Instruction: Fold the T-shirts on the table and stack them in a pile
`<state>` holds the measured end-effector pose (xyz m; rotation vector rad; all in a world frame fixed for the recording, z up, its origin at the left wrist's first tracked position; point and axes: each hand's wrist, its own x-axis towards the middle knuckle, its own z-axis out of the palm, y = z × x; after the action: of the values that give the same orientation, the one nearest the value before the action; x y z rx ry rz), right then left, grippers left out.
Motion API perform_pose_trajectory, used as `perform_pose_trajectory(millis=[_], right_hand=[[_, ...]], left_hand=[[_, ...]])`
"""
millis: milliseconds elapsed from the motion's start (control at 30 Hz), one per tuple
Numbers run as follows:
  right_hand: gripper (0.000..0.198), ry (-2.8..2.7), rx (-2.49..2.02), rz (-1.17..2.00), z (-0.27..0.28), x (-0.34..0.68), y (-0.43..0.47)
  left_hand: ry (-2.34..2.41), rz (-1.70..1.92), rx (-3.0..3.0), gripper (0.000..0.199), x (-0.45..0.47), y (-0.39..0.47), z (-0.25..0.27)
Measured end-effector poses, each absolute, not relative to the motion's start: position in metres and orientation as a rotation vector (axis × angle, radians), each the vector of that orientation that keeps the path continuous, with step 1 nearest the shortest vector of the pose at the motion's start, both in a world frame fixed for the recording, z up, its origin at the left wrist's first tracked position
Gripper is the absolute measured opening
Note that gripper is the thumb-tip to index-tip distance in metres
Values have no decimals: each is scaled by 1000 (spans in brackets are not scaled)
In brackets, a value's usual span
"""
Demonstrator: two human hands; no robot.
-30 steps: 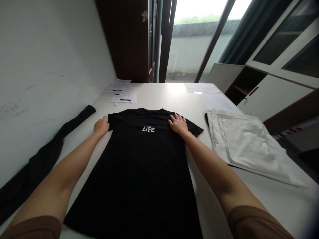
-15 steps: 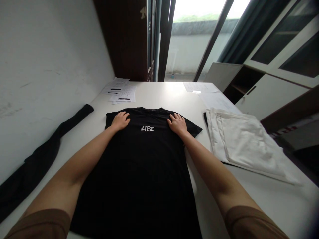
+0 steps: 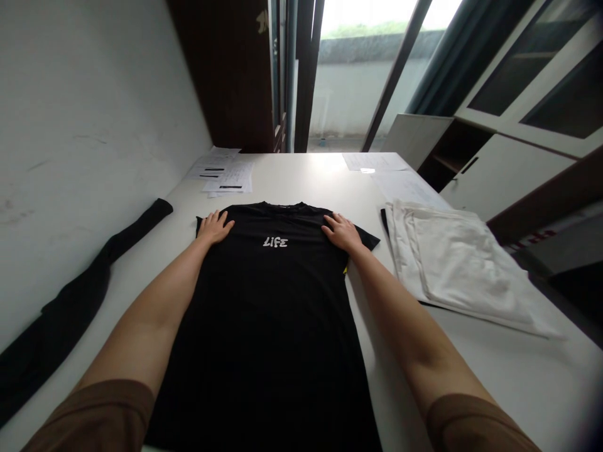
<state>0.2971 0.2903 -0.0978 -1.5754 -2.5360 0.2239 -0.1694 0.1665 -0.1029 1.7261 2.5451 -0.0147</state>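
Observation:
A black T-shirt (image 3: 277, 326) with small white lettering on its chest lies spread flat on the white table (image 3: 292, 179), collar at the far side. My left hand (image 3: 215, 228) rests on the shirt's left shoulder, fingers spread and pointing away from me. On the opposite shoulder, near the right sleeve, my right hand (image 3: 343, 231) lies flat with its fingers stretched out. Neither hand grasps the cloth. A small yellow bit shows at the shirt's right side, by my right wrist. The near hem runs to the bottom edge of the view.
Folded white cloth (image 3: 466, 251) lies on the right over something black. Along the wall on the left stretches a long dark cloth (image 3: 89, 282). Printed papers (image 3: 230, 176) lie at the far left corner, and more sheets (image 3: 377, 162) at the far right.
Both hands have slid outward over the shoulders, the left one leftward and the right one rightward. The camera view has shifted slightly. The shirt still lies flat.

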Motion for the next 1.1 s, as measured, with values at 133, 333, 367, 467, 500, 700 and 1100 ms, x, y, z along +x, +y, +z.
perform_pose_trajectory(millis=[133, 333, 367, 467, 500, 700, 1100], right_hand=[[67, -2579, -1602, 180, -100, 314, 289], [70, -2594, -1659, 123, -106, 336, 291], [70, -2586, -1674, 116, -108, 339, 292], [74, -2572, -1706, 116, -111, 343, 298], [75, -2573, -1712, 122, -112, 344, 300], [78, -2526, -1757, 117, -114, 346, 305], [51, -2461, -1405, -34, -85, 324, 279]], left_hand=[[2596, -12, 1701, 78, -190, 159, -105], [2638, 39, 1646, 77, -200, 160, -109], [2641, 41, 1640, 77, -201, 161, -109], [2656, 38, 1620, 77, -203, 163, -109], [2663, 35, 1617, 77, -204, 164, -109], [2686, 43, 1601, 76, -209, 167, -111], [2380, 217, 2264, 55, -111, 158, -74]])
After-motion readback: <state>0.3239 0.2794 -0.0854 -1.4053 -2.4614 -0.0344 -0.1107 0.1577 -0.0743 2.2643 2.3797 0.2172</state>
